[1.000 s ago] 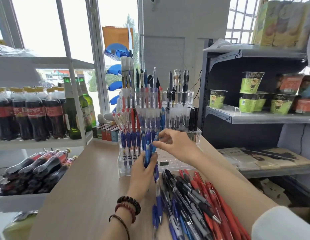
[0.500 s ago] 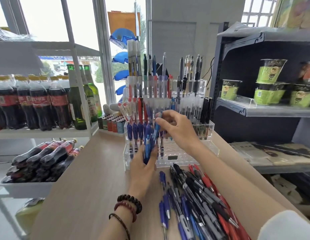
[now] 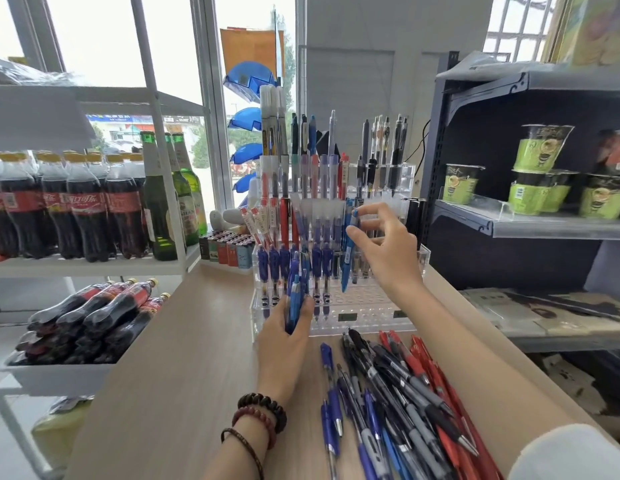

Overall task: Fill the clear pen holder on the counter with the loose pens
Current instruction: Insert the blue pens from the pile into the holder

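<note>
Counter [image 3: 183, 341] holds the clear holder [image 3: 367, 313]; right hand [image 3: 388, 251] pinches a blue pen [image 3: 350, 251] above it, left hand [image 3: 284, 334] clamps spares (light, slick: grip mid-barrel).

A: What's held in the L hand [image 3: 284, 344]?
B: A bunch of blue pens [image 3: 296, 303] is gripped upright, right at the front of the clear pen holder [image 3: 367, 308].
A: And the R hand [image 3: 388, 251]?
B: One blue pen [image 3: 347, 265] is pinched, tip down, over the holder's front holes. Loose pens [image 3: 398, 393] are heaped on the counter [image 3: 176, 358], near side.
</note>
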